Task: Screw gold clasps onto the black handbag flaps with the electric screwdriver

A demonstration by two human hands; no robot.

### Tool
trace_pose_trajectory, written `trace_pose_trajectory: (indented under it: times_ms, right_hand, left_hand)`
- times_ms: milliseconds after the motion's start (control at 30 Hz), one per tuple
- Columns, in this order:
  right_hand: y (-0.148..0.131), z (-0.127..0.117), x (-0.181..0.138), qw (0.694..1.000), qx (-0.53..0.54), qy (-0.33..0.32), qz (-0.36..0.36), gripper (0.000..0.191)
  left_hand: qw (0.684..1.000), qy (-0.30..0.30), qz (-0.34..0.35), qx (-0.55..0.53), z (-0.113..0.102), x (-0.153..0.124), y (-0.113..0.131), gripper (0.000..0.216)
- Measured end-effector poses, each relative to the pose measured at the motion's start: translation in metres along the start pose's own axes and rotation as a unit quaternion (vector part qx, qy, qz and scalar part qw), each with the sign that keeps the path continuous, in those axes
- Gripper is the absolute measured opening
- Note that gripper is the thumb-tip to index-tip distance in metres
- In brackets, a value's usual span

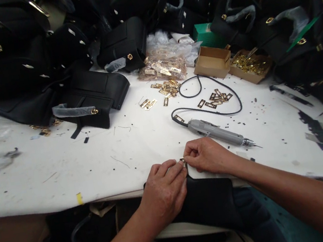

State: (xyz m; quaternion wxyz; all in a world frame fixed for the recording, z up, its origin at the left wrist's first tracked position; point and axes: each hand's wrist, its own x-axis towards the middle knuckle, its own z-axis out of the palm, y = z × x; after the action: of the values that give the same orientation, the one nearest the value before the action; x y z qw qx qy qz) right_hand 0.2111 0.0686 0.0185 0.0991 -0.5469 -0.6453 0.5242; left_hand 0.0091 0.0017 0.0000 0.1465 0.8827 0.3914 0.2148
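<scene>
A black leather bag [206, 199] lies at the table's front edge, partly over my lap. Its narrow strap end reaches onto the white top, with a small gold metal plate [182, 159] at the tip. My left hand [167, 189] presses the strap end and plate, fingers together and partly hiding them. Just right of the plate, my right hand [204, 155] is closed in a pinch at its edge. Whatever sits between those fingertips is too small to make out. Beyond my right hand, a grey electric screwdriver [216, 131] rests on the table, its bit pointing right.
Loose gold plates [168, 87] and darker-faced plates [215, 98] lie beyond the screwdriver's looping black cable [238, 97]. An open carton [250, 65] holds small gold hardware. Black bags [93, 90] are heaped along the back and left. Black scraps [316, 130] lie at right.
</scene>
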Motion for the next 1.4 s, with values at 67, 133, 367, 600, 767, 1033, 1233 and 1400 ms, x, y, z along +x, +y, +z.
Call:
trace_pose_trajectory:
  times_ms: [67, 133, 367, 600, 767, 1033, 1233, 1400]
  right_hand:
    - [-0.001, -0.001, 0.000, 1.000, 0.006, -0.012, 0.006, 0.007]
    - [-0.001, -0.001, 0.001, 1.000, 0.009, -0.016, 0.009, 0.007]
    - [0.001, 0.001, 0.000, 1.000, 0.000, 0.013, -0.004, 0.011]
    - [0.005, 0.002, 0.003, 1.000, 0.016, 0.016, -0.009, 0.010]
    - [0.006, 0.008, -0.004, 0.994, 0.099, 0.023, -0.052, 0.017]
    - [0.020, -0.034, -0.038, 0.911, -0.234, 0.311, -0.139, 0.026]
    - [0.051, -0.061, -0.038, 0.908, -0.318, 0.267, -0.054, 0.041]
    - [0.050, -0.072, -0.047, 0.932, -0.208, 0.273, -0.119, 0.033]
  left_hand:
    - [1.000, 0.004, 0.001, 0.004, -0.001, 0.001, 0.001, 0.029]
    - [1.000, 0.012, 0.003, 0.008, -0.002, 0.002, 0.002, 0.028]
    - [1.000, 0.024, -0.004, 0.003, 0.001, 0.001, 0.002, 0.028]
    - [1.000, 0.008, -0.008, 0.000, 0.002, -0.002, 0.001, 0.028]
    - [0.999, 0.028, 0.014, 0.015, 0.000, 0.000, 0.001, 0.033]
    - [0.995, 0.065, 0.050, 0.062, 0.000, 0.001, 0.001, 0.029]
    - [0.990, 0.081, 0.080, 0.089, 0.000, -0.003, -0.002, 0.024]
    - [0.978, 0.103, 0.120, 0.139, 0.004, -0.001, -0.012, 0.024]
